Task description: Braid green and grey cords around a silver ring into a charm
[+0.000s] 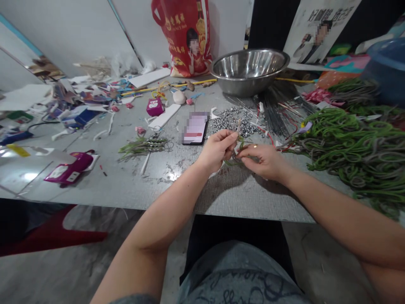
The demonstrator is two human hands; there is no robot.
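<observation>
My left hand (220, 147) is closed in a pinch on a green and grey cord (228, 162) over the table. Close beside it, my right hand (262, 160) has its fingers bent round the same cord, with a ring on one finger. Just beyond the hands lie many loose silver beads (232, 118). A phone (195, 128) with a lit screen lies left of the beads. Further left is a small bundle of green and grey cords (142, 147) with silver beads strung on it. The exact grip on the cord is partly hidden by the fingers.
A large pile of green and grey cords (351, 147) covers the right side. Behind the beads stand a steel bowl (249, 71) and dark thin wires (278, 112). A red bag (186, 38) leans at the back. Purple tape-like items (71, 169) and scraps (85, 95) lie left.
</observation>
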